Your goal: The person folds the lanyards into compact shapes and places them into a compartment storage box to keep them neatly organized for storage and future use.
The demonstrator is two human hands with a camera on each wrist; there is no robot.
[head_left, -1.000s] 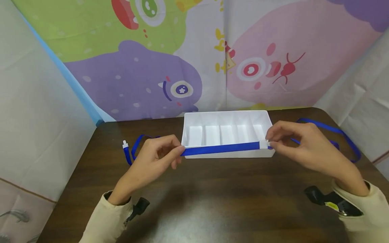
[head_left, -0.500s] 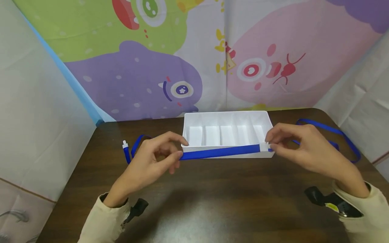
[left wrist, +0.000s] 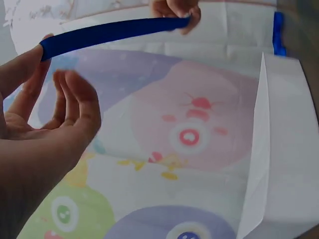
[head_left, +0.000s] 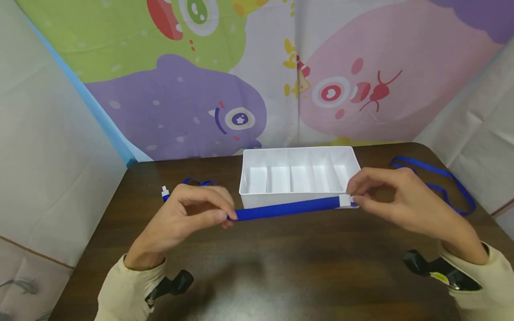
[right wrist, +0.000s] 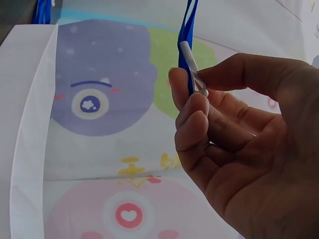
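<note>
In the head view, a blue lanyard strap [head_left: 287,209] stretches between my two hands in front of the white box. My left hand [head_left: 186,218] pinches its left end between thumb and fingers; in the left wrist view the other fingers curl loosely below the strap [left wrist: 114,32]. At the other end, my right hand [head_left: 395,200] pinches the lanyard beside its white plastic clip [head_left: 344,200]. The right wrist view shows that clip [right wrist: 189,56] at the thumb and fingertips, with blue strap running up from it. The strap slopes down slightly toward the left.
Behind the strap stands a white box [head_left: 257,200] with several compartments. More blue strap [head_left: 435,169] lies looped on the dark table [head_left: 305,272] at right. At left lie a white clip [head_left: 165,191] and blue strap [head_left: 192,181]. A cartoon-printed cloth [head_left: 192,107] hangs behind.
My left hand has shifted left and down, drawing the strap lower, below the box's front rim. Its index finger lifted off, then came back onto the strap. The right hand has lowered slightly.
</note>
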